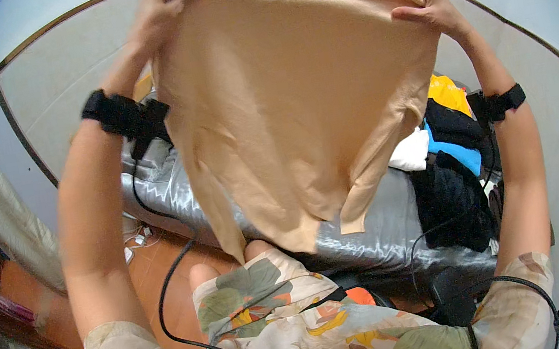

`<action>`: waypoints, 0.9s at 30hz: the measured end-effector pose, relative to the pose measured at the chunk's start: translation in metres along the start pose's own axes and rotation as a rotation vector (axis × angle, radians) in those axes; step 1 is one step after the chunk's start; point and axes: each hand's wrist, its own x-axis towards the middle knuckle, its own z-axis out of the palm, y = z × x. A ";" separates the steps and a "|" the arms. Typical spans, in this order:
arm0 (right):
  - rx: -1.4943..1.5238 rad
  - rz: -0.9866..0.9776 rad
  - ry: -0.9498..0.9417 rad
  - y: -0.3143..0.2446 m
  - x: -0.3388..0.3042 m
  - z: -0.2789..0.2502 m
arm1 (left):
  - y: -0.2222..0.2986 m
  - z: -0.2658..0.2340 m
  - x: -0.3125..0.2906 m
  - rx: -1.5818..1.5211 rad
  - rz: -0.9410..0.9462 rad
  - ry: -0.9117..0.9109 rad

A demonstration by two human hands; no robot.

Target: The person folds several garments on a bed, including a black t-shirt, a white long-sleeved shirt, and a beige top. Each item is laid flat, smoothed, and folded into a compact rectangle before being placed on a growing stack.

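Note:
A beige long-sleeved top hangs spread out in front of me, held high by its upper edge. My left hand grips its upper left corner, slightly blurred, with the fingers closed on the cloth. At the upper right corner my right hand pinches the fabric between thumb and fingers. The sleeves dangle at both sides, and the lower edge hangs loosely in folds above my knees. Much of what lies behind the top is hidden by it.
A silver, shiny covered surface runs behind the top. On its right lies a pile of clothes: black, blue, white and yellow. Black cables run from my wrist straps. A pale curtain hangs at left.

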 end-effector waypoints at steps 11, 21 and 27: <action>-0.354 0.214 -0.002 0.032 0.019 0.025 | 0.102 -0.063 0.059 0.435 0.141 -0.129; 0.279 0.325 0.417 0.047 0.007 -0.007 | 0.063 -0.089 0.047 0.384 0.013 -0.139; 0.113 0.313 0.692 0.088 0.009 -0.093 | 0.091 -0.044 0.038 0.153 -0.010 -0.268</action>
